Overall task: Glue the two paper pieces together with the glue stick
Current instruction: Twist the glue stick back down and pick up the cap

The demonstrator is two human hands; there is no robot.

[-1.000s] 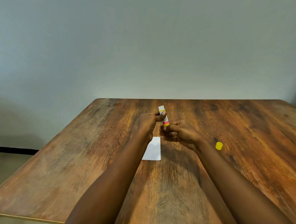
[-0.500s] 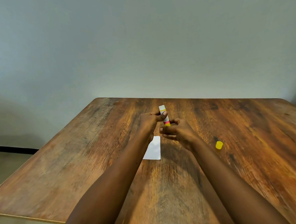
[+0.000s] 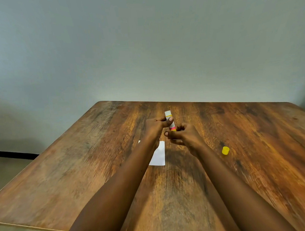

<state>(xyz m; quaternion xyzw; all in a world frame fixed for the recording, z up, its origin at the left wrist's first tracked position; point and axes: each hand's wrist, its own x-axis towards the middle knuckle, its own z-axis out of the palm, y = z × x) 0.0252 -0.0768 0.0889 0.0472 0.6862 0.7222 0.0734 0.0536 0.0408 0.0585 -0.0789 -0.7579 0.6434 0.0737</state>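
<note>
1. Head view, the grip: your left hand (image 3: pixel 155 126) is closed around the upper body of the glue stick (image 3: pixel 170 121), thumb across the front, holding it nearly upright above the middle of the table (image 3: pixel 76 154), toward the far edge. Your right hand (image 3: pixel 183 136) curls its fingers at the stick's yellow bottom end, probably on the twist base, though the contact itself is too small to make out.

2. Head view, how the stick will handle: it looks like a light, rigid plastic tube with a smooth printed label, so hold it round the middle and let the other hand work the base. The bare glue tip is soft; judge it easy to smear or snap if wound out too far.

3. Head view, the paper (image 3: pixel 159 154): a thin white sheet lies flat near the table's centre, under your left wrist. A sliver of white shows at its far left corner, possibly the second piece. It should be flimsy and slide on the wood, so pin it down while gluing.

4. Head view, the rest: the yellow cap (image 3: pixel 225 150) sits alone toward the right edge. The tabletop is worn, streaky brown wood.
</note>
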